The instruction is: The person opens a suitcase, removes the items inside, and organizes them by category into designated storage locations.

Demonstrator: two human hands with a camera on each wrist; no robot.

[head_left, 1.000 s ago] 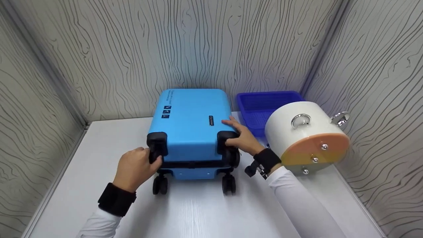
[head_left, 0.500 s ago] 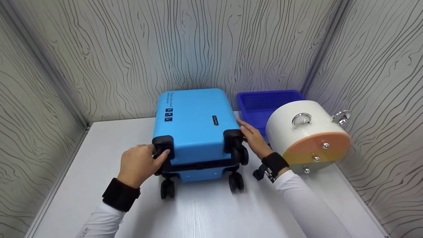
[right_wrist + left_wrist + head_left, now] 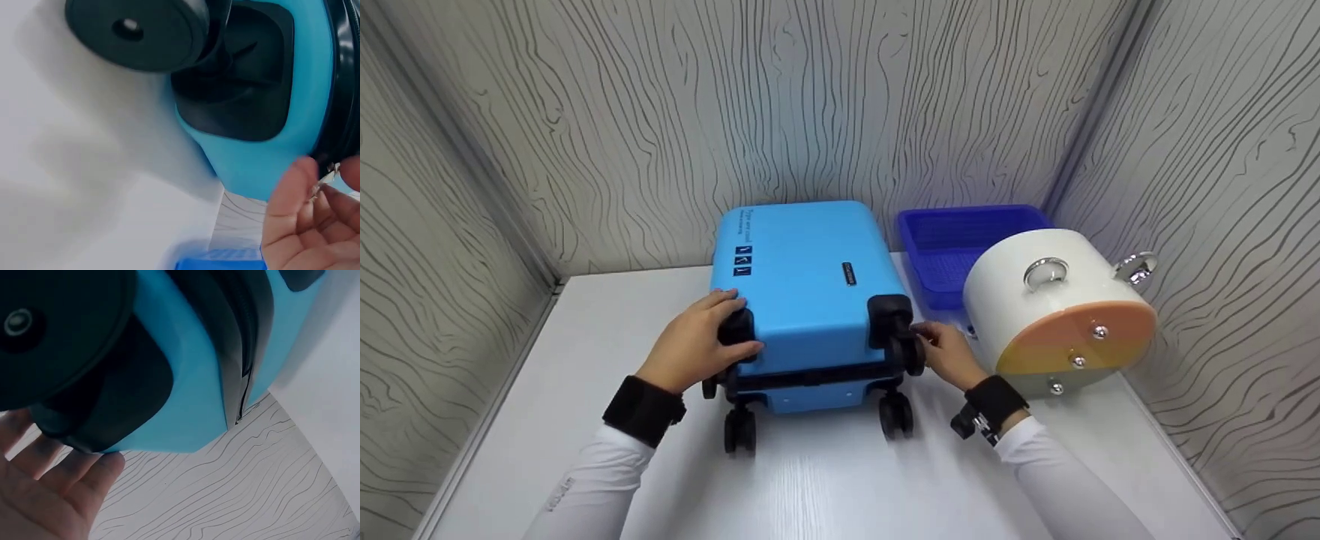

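A light blue suitcase (image 3: 802, 262) lies flat on the white table, its black wheels facing me. My left hand (image 3: 694, 341) rests on its near left corner, the thumb stretched over the black corner guard. In the left wrist view, the fingers (image 3: 104, 475) lie fairly straight against that corner. On the suitcase's right side, near a wheel (image 3: 911, 352), is my right hand (image 3: 949, 352). Its thumb and fingers pinch a small metal zipper pull (image 3: 326, 181) at the black zipper band (image 3: 340, 107), as the right wrist view shows.
Behind the right hand stands a blue plastic basket (image 3: 922, 281). Beside it, a white drum-shaped container (image 3: 1020, 277) with silver ring handles and an orange, yellow and green face lies at the right. Wood-patterned walls (image 3: 810, 97) enclose the table.
The suitcase has shifted slightly right. My right hand has left the corner's top and moved down its side to the zipper pull. My left hand has slid up from the corner wheel onto the corner.
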